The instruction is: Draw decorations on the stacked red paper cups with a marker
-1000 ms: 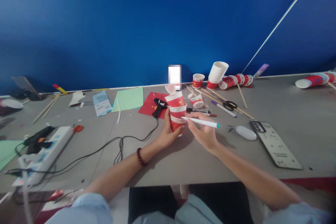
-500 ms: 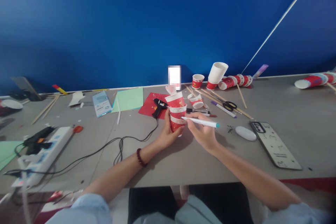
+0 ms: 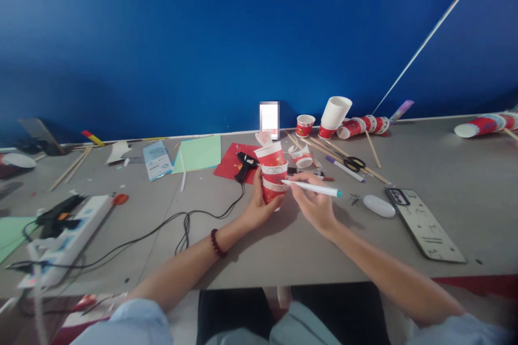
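Note:
My left hand point(image 3: 260, 206) is wrapped round a stack of red and white paper cups point(image 3: 272, 171), tilted slightly and held above the table. Pinched in my right hand point(image 3: 313, 202) is a white marker pen point(image 3: 315, 188) with a teal end. Its tip reaches the lower part of the cups; whether it touches them I cannot tell. Behind the cups lie a black hot glue gun point(image 3: 245, 166) and a sheet of red paper point(image 3: 227, 163). A cut piece of paper cup point(image 3: 301, 157) rests just beyond my right hand.
Scissors point(image 3: 353, 164), wooden sticks and a purple marker point(image 3: 343, 168) lie to the right, with more cups point(image 3: 336, 112) by the wall. A phone point(image 3: 424, 225) and white mouse point(image 3: 379, 206) sit nearer. At left are a power strip point(image 3: 76, 240), a trailing black cable point(image 3: 162, 223) and green paper point(image 3: 200, 153).
The marker in my right hand has shifted very slightly to the right. My left hand and the cups have hardly moved.

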`<state>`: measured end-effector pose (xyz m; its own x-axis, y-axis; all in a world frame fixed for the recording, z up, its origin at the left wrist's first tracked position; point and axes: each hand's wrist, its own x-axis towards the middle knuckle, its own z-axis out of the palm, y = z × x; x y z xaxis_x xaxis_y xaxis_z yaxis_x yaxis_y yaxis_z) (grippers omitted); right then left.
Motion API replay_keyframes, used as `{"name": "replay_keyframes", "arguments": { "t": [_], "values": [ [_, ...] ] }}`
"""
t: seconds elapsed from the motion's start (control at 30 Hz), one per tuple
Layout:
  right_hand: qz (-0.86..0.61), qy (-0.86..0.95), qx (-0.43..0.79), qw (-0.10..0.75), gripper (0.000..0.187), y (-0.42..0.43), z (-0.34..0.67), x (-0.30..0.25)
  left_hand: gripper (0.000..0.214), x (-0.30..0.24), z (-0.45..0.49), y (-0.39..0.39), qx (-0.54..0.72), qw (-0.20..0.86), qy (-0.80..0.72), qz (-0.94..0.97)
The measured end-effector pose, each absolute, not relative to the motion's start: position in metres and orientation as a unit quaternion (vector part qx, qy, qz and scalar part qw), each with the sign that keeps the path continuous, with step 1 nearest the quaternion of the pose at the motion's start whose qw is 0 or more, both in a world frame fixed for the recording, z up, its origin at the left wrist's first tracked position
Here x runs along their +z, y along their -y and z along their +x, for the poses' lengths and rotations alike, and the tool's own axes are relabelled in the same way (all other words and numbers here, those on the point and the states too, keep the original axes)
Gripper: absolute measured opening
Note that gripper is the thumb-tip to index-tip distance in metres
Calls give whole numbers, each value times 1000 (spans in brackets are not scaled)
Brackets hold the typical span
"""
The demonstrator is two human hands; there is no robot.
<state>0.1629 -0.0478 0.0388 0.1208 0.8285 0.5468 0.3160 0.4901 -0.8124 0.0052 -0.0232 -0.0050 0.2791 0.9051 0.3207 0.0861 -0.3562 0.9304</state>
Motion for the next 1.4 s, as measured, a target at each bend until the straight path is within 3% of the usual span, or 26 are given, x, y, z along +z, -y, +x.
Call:
{"name": "replay_keyframes", "arguments": {
  "t": [1.4],
  "values": [
    [-459,652,194,571,5,46,164,35,91,-7,5,22,481,451,-363,659]
  ]
}}
